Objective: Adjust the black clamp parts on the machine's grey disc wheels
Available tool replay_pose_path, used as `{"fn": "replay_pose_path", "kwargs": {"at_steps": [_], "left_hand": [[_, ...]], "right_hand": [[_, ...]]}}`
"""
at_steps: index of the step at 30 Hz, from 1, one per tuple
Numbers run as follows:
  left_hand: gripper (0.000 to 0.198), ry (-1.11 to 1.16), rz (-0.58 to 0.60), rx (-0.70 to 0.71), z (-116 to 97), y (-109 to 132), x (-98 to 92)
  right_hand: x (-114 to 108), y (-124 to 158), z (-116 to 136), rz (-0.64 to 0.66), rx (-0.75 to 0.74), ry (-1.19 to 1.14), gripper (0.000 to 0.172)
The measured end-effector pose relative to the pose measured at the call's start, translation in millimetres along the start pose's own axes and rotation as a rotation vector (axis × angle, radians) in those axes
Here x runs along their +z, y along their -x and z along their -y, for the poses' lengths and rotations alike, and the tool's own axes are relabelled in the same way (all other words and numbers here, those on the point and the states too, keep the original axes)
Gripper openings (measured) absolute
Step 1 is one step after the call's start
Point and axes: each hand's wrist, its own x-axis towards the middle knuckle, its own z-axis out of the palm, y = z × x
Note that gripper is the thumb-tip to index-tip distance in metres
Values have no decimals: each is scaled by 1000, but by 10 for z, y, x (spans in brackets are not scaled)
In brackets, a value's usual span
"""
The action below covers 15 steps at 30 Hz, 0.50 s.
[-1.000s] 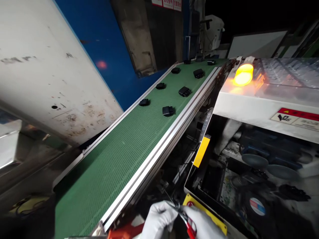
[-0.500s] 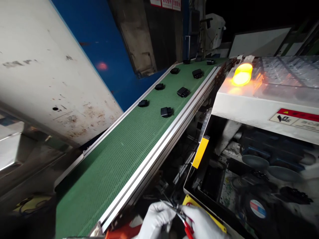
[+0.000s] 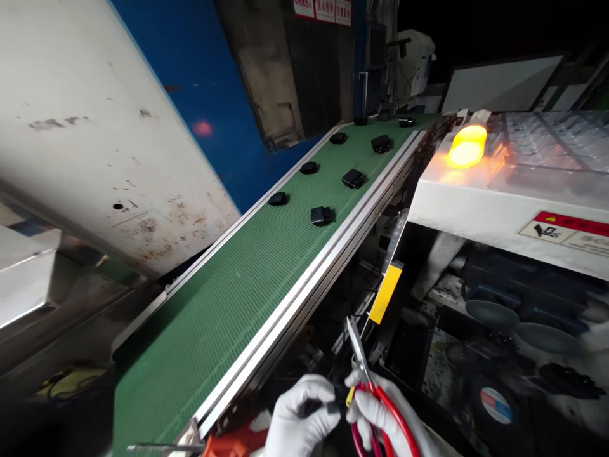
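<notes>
Both my hands wear white gloves at the bottom middle of the head view. My right hand (image 3: 380, 416) grips red-handled scissors (image 3: 365, 381), blades shut and pointing up. My left hand (image 3: 299, 419) pinches a small black part (image 3: 328, 406) right next to the scissors. A green conveyor belt (image 3: 247, 279) slopes from lower left to upper right. It carries several black plastic parts, the nearest black part (image 3: 321, 215) lying near the belt's right rail.
A white machine housing (image 3: 495, 190) with a glowing orange lamp (image 3: 465, 145) and a warning label stands right of the belt. Below it is a dark open bay with a yellow strip (image 3: 385, 293). A stained white panel (image 3: 95, 139) and blue wall lie to the left.
The scissors have swung from lying low between my hands to pointing upward. My right hand has shifted slightly right, and the view has tipped a little.
</notes>
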Motion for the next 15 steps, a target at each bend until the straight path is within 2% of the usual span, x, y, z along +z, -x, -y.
{"fn": "replay_pose_path", "kwargs": {"at_steps": [3,5,10,15], "left_hand": [[16,-168,62,146,-163,99,-17],[18,-238,124,186,-241,149,-15],[23,31,187,2,-231,212,40],[25,-22,221,20,-118,238,-40]], "right_hand": [[62,43,76,17,14,-4,29],[120,44,94,33,28,-7,29],[261,8,94,66,63,-20,31],[341,-51,56,41,73,-44,52]]}}
